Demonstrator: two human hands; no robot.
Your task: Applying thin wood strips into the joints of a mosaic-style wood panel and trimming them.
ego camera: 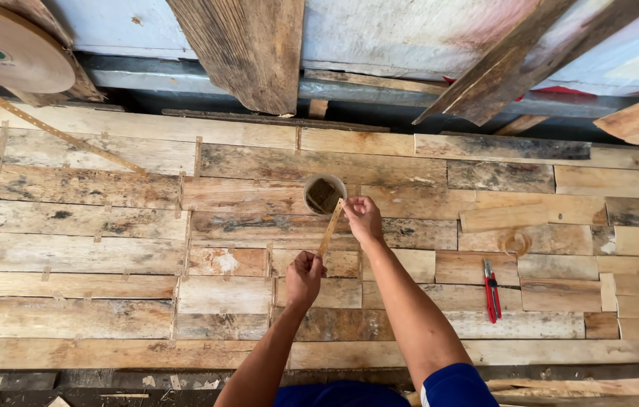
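At the far left a large roll of brown tape [10, 47] leans against the wall, and a loose strip [56, 132] runs from it slantwise across the tabletop [93, 249] of rough, patched wooden planks. Near the middle, the left hand [304, 275] is closed in a fist on the lower end of a short tape strip [331, 226]. The right hand [362, 216] pinches the strip's upper end, so the strip stretches tilted between both hands, just above the planks. Just beside the right hand stands a small round cup [324, 194] with something dark inside. Well to the right, red pliers [491, 289] lie on the planks.
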